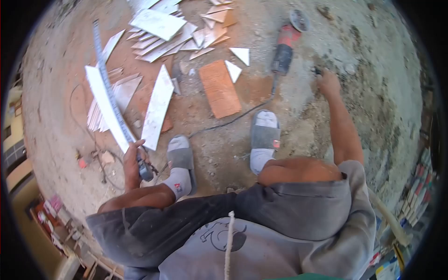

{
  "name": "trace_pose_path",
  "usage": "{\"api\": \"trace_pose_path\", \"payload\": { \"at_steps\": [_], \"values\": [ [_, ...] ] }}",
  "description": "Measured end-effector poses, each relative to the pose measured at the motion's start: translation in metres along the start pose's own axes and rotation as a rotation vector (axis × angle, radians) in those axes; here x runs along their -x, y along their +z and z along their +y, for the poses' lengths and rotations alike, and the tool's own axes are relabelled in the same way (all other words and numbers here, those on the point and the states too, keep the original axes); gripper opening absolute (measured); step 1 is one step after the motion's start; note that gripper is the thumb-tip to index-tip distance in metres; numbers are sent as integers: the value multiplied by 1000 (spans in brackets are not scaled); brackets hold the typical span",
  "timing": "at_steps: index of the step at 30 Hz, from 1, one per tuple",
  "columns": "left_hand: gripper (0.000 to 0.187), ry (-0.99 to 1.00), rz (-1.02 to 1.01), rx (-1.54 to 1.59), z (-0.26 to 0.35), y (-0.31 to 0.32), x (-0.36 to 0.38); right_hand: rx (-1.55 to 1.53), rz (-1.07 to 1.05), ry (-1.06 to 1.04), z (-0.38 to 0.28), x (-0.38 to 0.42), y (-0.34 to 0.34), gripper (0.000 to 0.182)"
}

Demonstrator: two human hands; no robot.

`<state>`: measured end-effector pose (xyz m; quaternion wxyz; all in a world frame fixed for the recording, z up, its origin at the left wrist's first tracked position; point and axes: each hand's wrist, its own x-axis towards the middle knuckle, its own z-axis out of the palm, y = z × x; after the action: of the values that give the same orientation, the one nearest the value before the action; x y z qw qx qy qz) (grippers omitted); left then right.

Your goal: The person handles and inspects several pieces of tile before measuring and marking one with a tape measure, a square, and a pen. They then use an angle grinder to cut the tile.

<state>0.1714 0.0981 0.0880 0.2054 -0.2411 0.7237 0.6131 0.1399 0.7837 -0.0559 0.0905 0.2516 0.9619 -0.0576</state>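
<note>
My left hand (132, 167) is closed around a tape measure (145, 172) low on the left. Its pulled-out blade (103, 70) runs up and away over a long white tile strip (106, 105), whose near end lies at my fingers. Beside it another white tile piece (158, 108) rests on the ground. Far to the right, my right hand (329, 84) reaches down to the dirt, fingers closed at a small dark object (318, 71) that I cannot make out. Left of that hand lies a red and black angle grinder (284, 49) with its disc (299, 21) at the far end.
An orange slab (219, 88) lies in the middle, with white triangular offcuts (240, 55) by it. Behind is a heap of cut tiles (161, 25); more strips (126, 93) are stacked left. The grinder's cable (224, 123) crosses toward my sandalled feet (180, 154).
</note>
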Motion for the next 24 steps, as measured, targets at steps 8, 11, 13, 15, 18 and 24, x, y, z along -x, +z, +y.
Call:
{"api": "trace_pose_path", "payload": {
  "at_steps": [8, 11, 13, 15, 18, 24],
  "values": [
    [52, -9, -72, -157, -2, 19, -6, 95, 125, -107, -19, 18, -12, 26],
    [52, -4, -95, -123, 5, 21, -7, -293, 101, -38, -40, 41, -38, 22],
    [52, -3, -96, -114, 10, 24, -9, -635, 58, -7, -60, 59, -56, 20],
    [52, -4, -146, -138, 12, 26, -13, -866, -216, -211, -98, 85, -73, 18],
    [53, 0, -236, -203, 16, 36, -17, -560, -381, -592, -160, 123, -127, 16],
    [53, -10, -350, -149, -14, 39, -32, -230, -562, -911, -254, 150, -135, 16]
  ]
}}
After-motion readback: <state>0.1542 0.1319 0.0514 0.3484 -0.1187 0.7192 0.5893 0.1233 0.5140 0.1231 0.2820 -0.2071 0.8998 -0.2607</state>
